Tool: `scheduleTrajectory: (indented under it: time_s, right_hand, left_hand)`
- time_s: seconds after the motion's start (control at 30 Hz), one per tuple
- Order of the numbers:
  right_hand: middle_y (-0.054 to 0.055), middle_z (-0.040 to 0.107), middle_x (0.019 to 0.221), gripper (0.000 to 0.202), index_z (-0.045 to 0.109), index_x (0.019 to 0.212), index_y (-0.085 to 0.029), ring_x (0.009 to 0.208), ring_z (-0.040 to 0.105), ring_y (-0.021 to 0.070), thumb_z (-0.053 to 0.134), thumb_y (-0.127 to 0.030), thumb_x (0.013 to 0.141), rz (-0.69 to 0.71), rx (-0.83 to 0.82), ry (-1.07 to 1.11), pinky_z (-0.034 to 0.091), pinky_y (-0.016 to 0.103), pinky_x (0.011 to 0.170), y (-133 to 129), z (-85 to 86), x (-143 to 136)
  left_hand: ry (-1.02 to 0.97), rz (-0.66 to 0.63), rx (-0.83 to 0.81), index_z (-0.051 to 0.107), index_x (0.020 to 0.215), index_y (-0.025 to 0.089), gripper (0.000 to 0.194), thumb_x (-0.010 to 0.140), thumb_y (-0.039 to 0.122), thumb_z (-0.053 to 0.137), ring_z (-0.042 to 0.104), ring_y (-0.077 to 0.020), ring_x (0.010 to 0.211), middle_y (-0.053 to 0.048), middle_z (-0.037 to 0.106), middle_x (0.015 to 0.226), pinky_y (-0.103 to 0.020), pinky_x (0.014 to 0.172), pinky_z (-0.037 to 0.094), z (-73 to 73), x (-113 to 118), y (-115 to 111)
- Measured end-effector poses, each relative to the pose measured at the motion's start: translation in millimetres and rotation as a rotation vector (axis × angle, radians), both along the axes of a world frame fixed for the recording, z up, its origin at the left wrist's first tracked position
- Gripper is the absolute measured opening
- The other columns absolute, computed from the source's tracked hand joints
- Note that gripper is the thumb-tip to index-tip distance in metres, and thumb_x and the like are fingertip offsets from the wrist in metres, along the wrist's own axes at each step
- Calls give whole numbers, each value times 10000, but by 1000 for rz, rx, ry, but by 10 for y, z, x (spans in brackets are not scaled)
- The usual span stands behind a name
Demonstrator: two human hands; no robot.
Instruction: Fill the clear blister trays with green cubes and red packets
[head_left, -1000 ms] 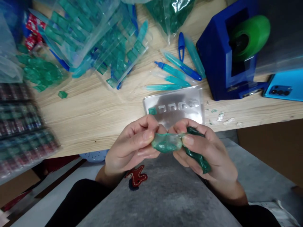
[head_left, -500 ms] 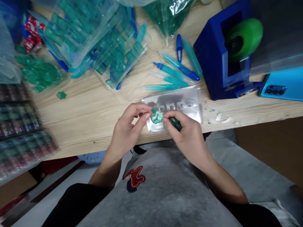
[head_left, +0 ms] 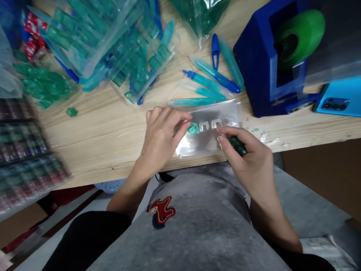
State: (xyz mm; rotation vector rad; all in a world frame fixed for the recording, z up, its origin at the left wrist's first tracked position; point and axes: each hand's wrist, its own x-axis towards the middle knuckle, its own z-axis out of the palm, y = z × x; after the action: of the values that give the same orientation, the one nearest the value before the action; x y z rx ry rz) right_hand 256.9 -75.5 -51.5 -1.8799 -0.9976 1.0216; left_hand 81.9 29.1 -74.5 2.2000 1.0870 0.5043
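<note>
A clear plastic blister tray point(head_left: 201, 145) with a row of moulded recesses lies at the table's front edge. In its leftmost visible recess sits a shiny green faceted piece point(head_left: 193, 128). My left hand point(head_left: 166, 131) is right beside that piece, its thumb and forefinger tips slightly apart at the piece's left edge. A bit of green shows behind those two fingers. Over the tray's right part is my right hand point(head_left: 249, 152), its thumb and forefinger apart. Dark green faceted pieces point(head_left: 238, 145) are tucked in its curled fingers; how many is unclear.
Several turquoise pens point(head_left: 207, 82) lie behind the tray. A blue tape dispenser point(head_left: 258, 67) and a blue phone point(head_left: 340, 99) are at right, with silvery scraps point(head_left: 264, 136) nearby. Green pieces point(head_left: 47, 86) and plastic boxes point(head_left: 135, 64) stand left; small bottles point(head_left: 25, 158) fill the left edge.
The green piece, earlier between both hands, now sits in the tray's recess. My right hand has moved away to the right, and my left thumb and forefinger have shifted slightly up and right.
</note>
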Motion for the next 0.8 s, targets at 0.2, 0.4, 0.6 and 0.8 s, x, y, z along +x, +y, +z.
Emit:
scheduleTrajectory:
  time_s: [0.2, 0.4, 0.6, 0.8]
  right_hand:
    - [-8, 622, 750, 200, 677, 925, -236, 510, 524, 101, 659, -424, 861, -199, -59, 623, 421, 246, 444, 70, 10, 65]
    - [39, 663, 1022, 196, 626, 1007, -281, 766, 655, 164, 546, -410, 883, -204, -140, 829, 494, 264, 517, 90, -28, 200]
    - [-1, 687, 1081, 287, 641, 1032, -321, 925, 686, 177, 647, -232, 759, -244, -91, 873, 586, 336, 806, 42, -42, 172]
    - [8, 721, 928, 198, 738, 920, -321, 641, 652, 110, 786, -260, 738, -382, -59, 978, 543, 208, 522, 46, -9, 169]
  left_hand:
    - [-5, -98, 77, 661, 1066, 294, 154, 916, 292, 628, 573, -245, 939, -24, 690, 1023, -420, 839, 390, 56, -45, -77]
    - [61, -98, 59, 655, 1128, 329, 243, 892, 385, 649, 542, -267, 948, -29, 687, 1051, -430, 862, 374, -63, -75, -115]
    - [49, -98, 43, 647, 1160, 315, 300, 871, 388, 679, 562, -267, 998, -47, 682, 1104, -430, 878, 380, -66, -61, -121]
    - [-211, 106, -59, 675, 1036, 270, 159, 909, 359, 637, 635, -191, 939, -20, 702, 982, -373, 855, 501, -26, -74, -98]
